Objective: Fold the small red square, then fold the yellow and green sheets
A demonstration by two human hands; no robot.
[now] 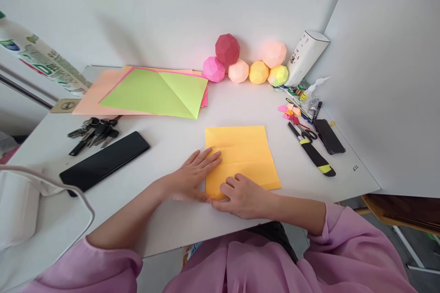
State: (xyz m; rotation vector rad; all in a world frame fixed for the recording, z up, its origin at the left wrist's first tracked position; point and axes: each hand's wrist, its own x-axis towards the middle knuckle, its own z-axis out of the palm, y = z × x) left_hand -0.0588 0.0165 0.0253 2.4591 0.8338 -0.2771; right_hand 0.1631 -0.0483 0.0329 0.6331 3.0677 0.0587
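A yellow-orange sheet of paper [245, 144] lies flat on the white table, with faint creases across it. My left hand [192, 174] rests on the table and the sheet's left side, fingers stretched out and spread. Its thumb reaches the lower left corner. My right hand [245, 197] sits at the sheet's near edge with its fingers curled in and its thumb at that same corner. The curled fingers press on the paper there and partly hide how the edge is gripped.
Green paper [154, 91] lies on other coloured sheets at back left. Keys [94, 132] and a black phone [106, 160] lie left. Paper balls [238, 71] line the wall. A knife [311, 151], scissors [307, 134], glue bottle [307, 94] and another phone [329, 136] lie right.
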